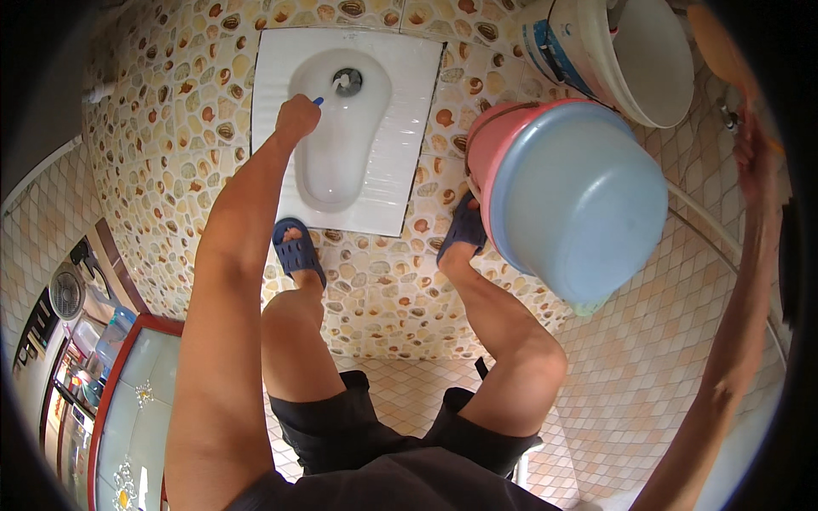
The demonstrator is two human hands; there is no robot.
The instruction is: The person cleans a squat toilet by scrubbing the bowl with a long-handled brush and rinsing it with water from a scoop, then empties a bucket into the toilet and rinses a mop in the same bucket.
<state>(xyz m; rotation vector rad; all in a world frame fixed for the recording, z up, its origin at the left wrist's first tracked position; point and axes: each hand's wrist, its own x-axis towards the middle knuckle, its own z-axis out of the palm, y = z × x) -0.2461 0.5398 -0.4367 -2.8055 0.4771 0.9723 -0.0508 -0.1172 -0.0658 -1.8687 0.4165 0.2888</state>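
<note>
My left hand [298,117] is closed around the blue handle of a brush [318,101], whose pale head reaches towards the drain hole of a white ceramic squat toilet [409,96]. At the far right my right hand [755,153] is raised beside a metal tap [727,116] on the tiled wall. An orange thing [719,48], perhaps a plastic dipper, lies just above that hand, and its handle seems to be in my fingers. The exact grip is blurred near the rim of the picture.
A light-blue basin [581,204] covers a pink bucket [492,137] right of the toilet. Behind them leans a white bucket [658,70]. A hose [706,217] runs along the right wall. A red-framed glass door [144,383] stands at the lower left.
</note>
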